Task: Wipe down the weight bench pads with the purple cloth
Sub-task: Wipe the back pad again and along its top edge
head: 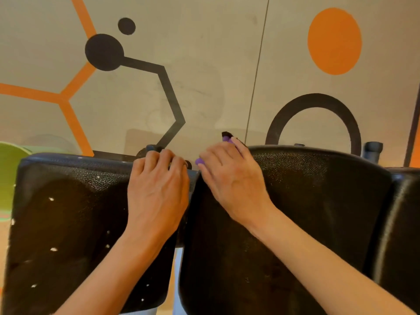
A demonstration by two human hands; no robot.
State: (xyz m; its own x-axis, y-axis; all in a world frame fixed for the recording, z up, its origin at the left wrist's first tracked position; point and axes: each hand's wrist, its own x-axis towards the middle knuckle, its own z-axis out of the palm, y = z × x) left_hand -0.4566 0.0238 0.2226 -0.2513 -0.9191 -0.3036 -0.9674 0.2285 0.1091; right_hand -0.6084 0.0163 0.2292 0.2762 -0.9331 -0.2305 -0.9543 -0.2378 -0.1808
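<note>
Left pad (68,223): black textured vinyl, flecked with small white nicks, standing just beside the right pad.
Left hand (156,192): palm down on the left pad's upper right corner, fingers curled over its top edge, gripping it.
Purple cloth (226,139): bunched under the right hand, only small bits peeking past the fingers.
Right hand (231,176): closed over the cloth, pressing it to the right pad's upper left corner.
Right pad (318,201): black, glossy, unmarked.
Wall (216,64): beige, orange and black shapes.

Warm, even indoor light; soft sheen along the far edges of the black pads (306,201). Slight overall softness, wide-angle bowing at the frame edges.
</note>
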